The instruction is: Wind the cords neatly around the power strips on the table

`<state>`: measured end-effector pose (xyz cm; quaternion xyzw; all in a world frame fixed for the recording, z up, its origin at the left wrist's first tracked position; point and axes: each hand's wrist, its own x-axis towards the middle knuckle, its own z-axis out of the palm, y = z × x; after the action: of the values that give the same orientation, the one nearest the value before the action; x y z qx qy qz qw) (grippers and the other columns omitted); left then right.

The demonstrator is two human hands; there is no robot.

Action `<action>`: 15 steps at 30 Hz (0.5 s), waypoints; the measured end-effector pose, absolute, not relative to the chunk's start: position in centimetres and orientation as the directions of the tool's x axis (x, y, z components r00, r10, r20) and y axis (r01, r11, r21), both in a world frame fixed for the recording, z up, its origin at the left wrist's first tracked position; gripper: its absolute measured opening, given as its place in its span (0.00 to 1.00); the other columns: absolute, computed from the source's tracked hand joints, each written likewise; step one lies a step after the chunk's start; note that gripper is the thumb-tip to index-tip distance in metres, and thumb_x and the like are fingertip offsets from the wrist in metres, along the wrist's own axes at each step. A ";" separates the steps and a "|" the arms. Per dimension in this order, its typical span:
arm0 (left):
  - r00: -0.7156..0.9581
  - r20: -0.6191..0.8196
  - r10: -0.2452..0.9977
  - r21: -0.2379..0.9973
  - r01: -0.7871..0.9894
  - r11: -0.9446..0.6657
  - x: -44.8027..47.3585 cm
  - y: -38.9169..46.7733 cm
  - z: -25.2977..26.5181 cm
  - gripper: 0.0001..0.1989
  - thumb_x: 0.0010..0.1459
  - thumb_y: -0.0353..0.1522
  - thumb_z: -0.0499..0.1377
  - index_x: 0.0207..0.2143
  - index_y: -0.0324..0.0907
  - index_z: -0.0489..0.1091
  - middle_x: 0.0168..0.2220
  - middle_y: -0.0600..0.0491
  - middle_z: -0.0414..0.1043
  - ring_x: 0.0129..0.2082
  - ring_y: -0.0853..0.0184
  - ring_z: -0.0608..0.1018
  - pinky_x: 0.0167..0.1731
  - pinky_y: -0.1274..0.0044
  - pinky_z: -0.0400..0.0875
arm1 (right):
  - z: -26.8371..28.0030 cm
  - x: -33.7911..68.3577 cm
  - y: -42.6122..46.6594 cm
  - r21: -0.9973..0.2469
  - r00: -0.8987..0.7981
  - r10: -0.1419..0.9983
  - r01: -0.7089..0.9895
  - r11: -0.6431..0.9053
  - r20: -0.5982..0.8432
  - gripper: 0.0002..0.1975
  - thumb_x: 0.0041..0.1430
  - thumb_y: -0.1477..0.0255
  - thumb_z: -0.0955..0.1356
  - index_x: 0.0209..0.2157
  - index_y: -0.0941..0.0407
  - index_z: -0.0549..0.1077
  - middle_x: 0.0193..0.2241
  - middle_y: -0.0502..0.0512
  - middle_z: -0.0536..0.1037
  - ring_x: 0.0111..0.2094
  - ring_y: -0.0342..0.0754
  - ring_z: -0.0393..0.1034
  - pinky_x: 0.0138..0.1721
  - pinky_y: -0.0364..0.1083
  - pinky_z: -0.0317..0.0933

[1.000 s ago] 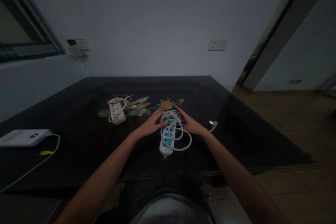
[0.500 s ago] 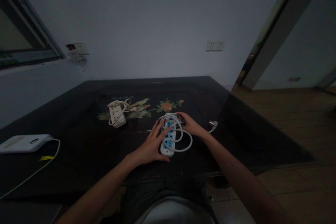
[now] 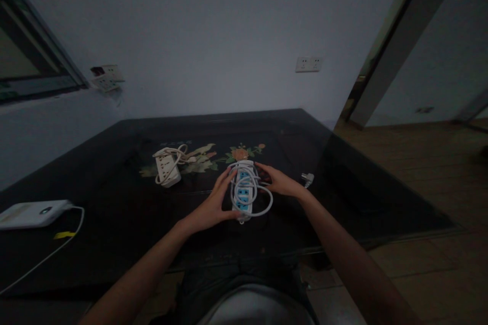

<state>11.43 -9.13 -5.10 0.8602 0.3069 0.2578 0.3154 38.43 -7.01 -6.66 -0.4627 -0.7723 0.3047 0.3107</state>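
Black, glossy tabletop: nearest item, its front edge toward the person.

White, flat, oblong device: near left, with a thin white lead and a yellow tag.

Left hand: thumb and fingers spread wide along the left side of the strip, thumb touching its near end; firmness of hold cannot be told.

White, long plastic power strip with blue sockets: centre, between both hands, its white, round cable looped over the top.

Right hand: fingers part-curled at the strip's far right side; whether they grip strip or cable cannot be told.

Pale plug: right of that hand.

Cream, rectangular power strip: farther left, cable bundled over it.

Orange painted flower: beyond the hands.

White double wall socket: rear wall, right.
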 end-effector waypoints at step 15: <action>0.344 -0.126 0.930 0.982 0.175 0.068 15.4 -2.3 -5.1 0.28 0.55 0.48 0.57 0.52 0.40 0.65 0.50 0.44 0.71 0.48 0.56 0.73 0.44 0.69 0.67 | -1.6 47.0 -9.8 -0.308 0.487 0.872 0.824 -0.475 -0.044 0.15 0.58 0.62 0.65 0.36 0.60 0.75 0.34 0.69 0.78 0.41 0.62 0.73 0.38 0.55 0.64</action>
<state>15.42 -2.28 -5.06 0.5948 0.4646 0.3348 0.5642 47.02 -9.84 -1.62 -0.8533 -0.4971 0.0978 0.1233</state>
